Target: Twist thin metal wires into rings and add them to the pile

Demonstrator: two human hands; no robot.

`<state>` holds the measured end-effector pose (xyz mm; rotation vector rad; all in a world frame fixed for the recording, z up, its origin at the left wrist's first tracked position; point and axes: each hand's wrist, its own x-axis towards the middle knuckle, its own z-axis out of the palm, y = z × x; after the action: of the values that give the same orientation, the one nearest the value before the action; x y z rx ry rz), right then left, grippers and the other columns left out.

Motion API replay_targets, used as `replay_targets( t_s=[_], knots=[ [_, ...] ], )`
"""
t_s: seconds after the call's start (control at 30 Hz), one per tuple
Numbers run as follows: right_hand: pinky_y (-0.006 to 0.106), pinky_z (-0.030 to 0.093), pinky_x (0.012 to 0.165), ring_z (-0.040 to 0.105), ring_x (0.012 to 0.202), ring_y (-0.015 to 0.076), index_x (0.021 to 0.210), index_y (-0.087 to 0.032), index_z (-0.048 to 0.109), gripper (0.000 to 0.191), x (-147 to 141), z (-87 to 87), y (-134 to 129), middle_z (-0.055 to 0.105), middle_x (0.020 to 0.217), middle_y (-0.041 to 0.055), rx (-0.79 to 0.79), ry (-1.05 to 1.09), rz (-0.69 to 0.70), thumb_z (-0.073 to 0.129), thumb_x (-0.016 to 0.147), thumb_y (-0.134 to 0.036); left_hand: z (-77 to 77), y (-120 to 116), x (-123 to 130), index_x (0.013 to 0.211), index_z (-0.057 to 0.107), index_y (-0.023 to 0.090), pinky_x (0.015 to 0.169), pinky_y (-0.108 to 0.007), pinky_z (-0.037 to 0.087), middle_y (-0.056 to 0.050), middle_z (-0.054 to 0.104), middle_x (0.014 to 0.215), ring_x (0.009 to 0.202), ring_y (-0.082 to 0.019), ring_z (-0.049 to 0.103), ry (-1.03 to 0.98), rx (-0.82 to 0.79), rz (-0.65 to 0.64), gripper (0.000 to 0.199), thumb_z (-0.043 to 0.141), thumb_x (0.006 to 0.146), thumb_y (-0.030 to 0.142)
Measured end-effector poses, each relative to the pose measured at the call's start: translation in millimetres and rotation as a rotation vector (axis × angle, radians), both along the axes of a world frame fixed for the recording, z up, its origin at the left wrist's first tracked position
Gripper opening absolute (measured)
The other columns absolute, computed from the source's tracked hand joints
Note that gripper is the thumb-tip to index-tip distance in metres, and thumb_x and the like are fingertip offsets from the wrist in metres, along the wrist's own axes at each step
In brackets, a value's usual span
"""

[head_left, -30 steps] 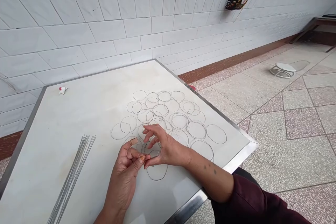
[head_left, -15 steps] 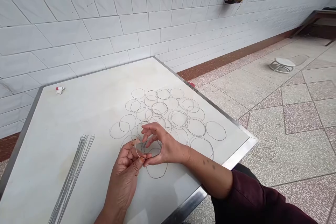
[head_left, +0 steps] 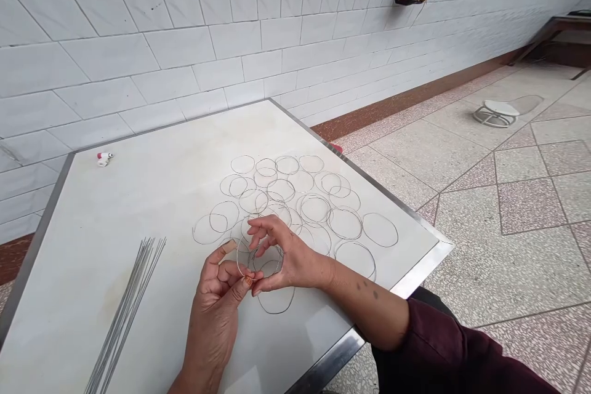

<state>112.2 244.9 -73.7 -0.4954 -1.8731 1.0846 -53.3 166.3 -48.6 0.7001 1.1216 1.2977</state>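
STEP: you work a thin silver wire ring [head_left: 238, 257] between both hands | LEFT: your left hand [head_left: 215, 301] pinches it in the fingertips | RIGHT: your right hand [head_left: 290, 261] curves around it, grip unclear | WHERE: above loose wire rings [head_left: 380, 229] on a white steel-edged tabletop [head_left: 152, 191] | NEXT: calls for a steady pinch

L hand [head_left: 213, 314] palm-up, R hand [head_left: 290, 265] curled just beside it.

Left hand [head_left: 216, 314], right hand [head_left: 292, 263] partly hide wire ring [head_left: 237, 257].
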Motion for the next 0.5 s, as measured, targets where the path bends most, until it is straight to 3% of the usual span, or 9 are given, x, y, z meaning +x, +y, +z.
replay_targets(
  t_s=[0.5],
  knots=[
    [0.038,0.060,0.080,0.057,0.101,0.0191,0.139,-0.033,0.033,0.094,-0.5,5.0,-2.4,0.044,0.120,0.0067,-0.020,0.037,0.023,0.090,0.065,-0.039,-2.3,1.4,-2.5,0.119,0.066,0.029,0.088,-0.036,0.051,0.004,0.064,0.073,0.084,-0.021,0.070,-0.042,-0.020,-0.043,0.051,0.084,0.071,0.028]
  ],
)
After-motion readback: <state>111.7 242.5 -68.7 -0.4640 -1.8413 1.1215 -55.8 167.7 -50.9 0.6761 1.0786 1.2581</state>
